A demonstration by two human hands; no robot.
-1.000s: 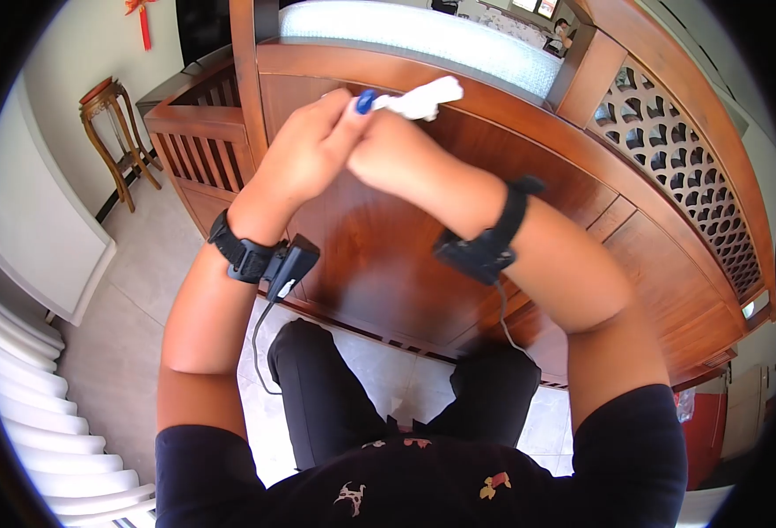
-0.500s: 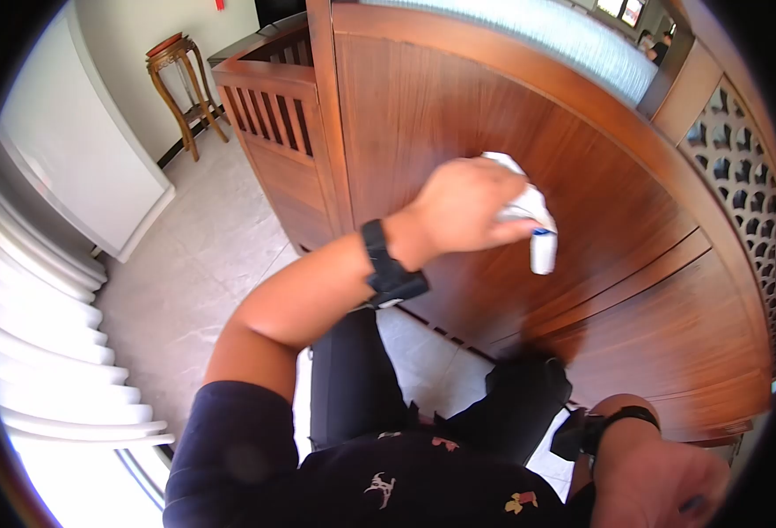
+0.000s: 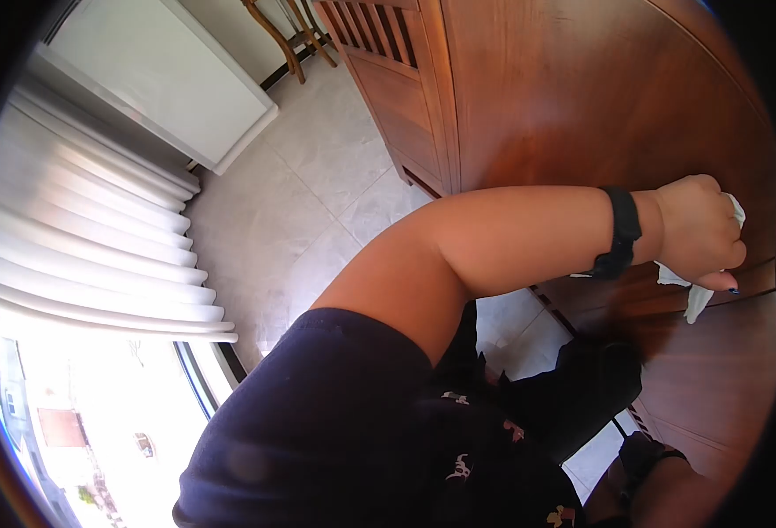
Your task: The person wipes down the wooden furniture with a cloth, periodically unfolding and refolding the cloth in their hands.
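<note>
My left hand (image 3: 700, 231) is closed round a crumpled white cloth (image 3: 698, 301), thin enough that it may be a tissue. It presses against the reddish-brown wooden panel (image 3: 573, 106), knuckles up, with one cloth corner hanging below the thumb and another bit showing past the knuckles. A black band sits on this wrist. Low at the right edge of the view is my right hand (image 3: 683, 500), dim and partly cut off, close to the lower part of the wood; its fingers cannot be made out.
A slatted wooden side unit (image 3: 388, 70) joins the panel on the left. Beyond the grey tiled floor (image 3: 274, 211) stand a white panel (image 3: 159, 79) and a small wooden stand (image 3: 296, 40). A white curtain (image 3: 98, 238) hangs by a bright window (image 3: 98, 422) at left.
My left hand has moved right and somewhat lower along the wood with the cloth. The view has swung, bringing more window and curtain in. My right hand has gone further toward the bottom edge.
</note>
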